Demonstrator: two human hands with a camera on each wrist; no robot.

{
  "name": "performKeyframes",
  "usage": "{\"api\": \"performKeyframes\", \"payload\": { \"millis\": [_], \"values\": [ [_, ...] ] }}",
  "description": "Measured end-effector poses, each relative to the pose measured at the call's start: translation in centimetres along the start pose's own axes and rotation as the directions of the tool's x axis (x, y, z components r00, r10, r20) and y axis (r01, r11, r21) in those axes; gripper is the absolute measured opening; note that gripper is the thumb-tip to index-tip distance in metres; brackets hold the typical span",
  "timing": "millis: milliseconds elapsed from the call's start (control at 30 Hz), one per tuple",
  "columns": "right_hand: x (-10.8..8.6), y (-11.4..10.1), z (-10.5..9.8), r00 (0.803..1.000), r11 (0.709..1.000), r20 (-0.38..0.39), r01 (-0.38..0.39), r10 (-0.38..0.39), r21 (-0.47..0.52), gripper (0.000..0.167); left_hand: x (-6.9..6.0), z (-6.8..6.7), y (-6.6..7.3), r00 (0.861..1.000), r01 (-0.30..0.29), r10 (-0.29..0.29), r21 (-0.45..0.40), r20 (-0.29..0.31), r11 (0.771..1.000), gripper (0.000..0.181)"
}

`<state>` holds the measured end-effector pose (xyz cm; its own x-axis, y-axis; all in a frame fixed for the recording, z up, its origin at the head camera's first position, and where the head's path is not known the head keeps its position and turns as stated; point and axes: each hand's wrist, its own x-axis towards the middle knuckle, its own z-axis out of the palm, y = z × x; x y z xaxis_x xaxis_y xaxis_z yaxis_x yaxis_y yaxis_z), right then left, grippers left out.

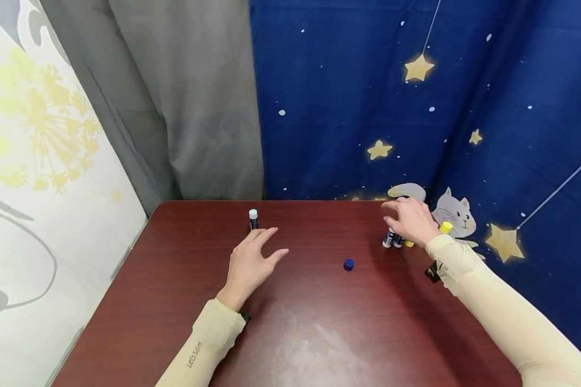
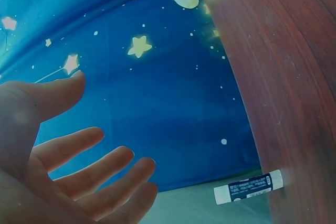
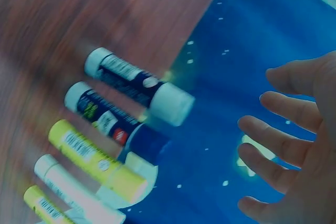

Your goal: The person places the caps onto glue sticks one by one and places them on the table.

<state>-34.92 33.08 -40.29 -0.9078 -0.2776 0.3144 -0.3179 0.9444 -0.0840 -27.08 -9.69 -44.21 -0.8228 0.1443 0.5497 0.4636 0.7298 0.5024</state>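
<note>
At the back left of the table, a dark blue glue stick with a white cap (image 1: 254, 219) stands upright. My left hand (image 1: 248, 264) hovers in front of it, thumb and fingers spread, holding nothing. Over on the right, my right hand (image 1: 411, 219) is raised above a row of glue sticks and partly hides them in the head view. The right wrist view shows that row: a dark blue one with a white cap (image 3: 126, 78), a dark blue one with a blue cap (image 3: 107, 120), a yellow one (image 3: 89, 153), a white one (image 3: 71, 184) and another yellow one (image 3: 44, 209). The fingers are apart from them.
A small blue cap (image 1: 348, 264) lies on the reddish-brown table (image 1: 310, 312) between the hands. Behind the table hang a grey curtain (image 1: 213, 107) and a blue curtain with stars (image 1: 339, 97). A white patterned curtain (image 1: 53, 215) runs along the left side.
</note>
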Motion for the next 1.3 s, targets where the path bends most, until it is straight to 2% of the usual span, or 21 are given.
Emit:
{"api": "performKeyframes", "payload": {
  "millis": [233,467,800,1033,1300],
  "values": [
    [-0.1,-1.6,-0.9,0.998,0.999,-0.07,-0.006,0.009,0.049,0.04,0.4,-0.2,0.3,1.0,-0.015,0.015,-0.004,-0.004,1.0,0.055],
    [-0.8,-3.9,-1.6,0.986,0.992,-0.166,0.017,0.003,0.124,0.037,0.5,-0.3,0.5,1.0,-0.023,0.023,-0.008,-0.003,1.0,0.056],
    [-1.8,-8.2,-2.3,0.975,0.972,-0.223,0.062,-0.01,0.228,0.038,0.9,-0.6,0.6,1.0,-0.028,0.028,-0.01,0.004,1.0,0.055],
    [-2.5,-11.1,-1.3,0.962,0.953,-0.267,0.126,-0.05,0.276,0.039,1.1,-0.7,0.9,0.999,-0.038,0.039,-0.03,0.021,0.999,0.056],
    [-3.4,-14.7,1.1,0.969,0.926,-0.236,0.152,-0.071,0.345,0.043,0.5,-0.4,1.2,0.998,-0.041,0.043,-0.042,0.038,0.998,0.056]
  ]
}}
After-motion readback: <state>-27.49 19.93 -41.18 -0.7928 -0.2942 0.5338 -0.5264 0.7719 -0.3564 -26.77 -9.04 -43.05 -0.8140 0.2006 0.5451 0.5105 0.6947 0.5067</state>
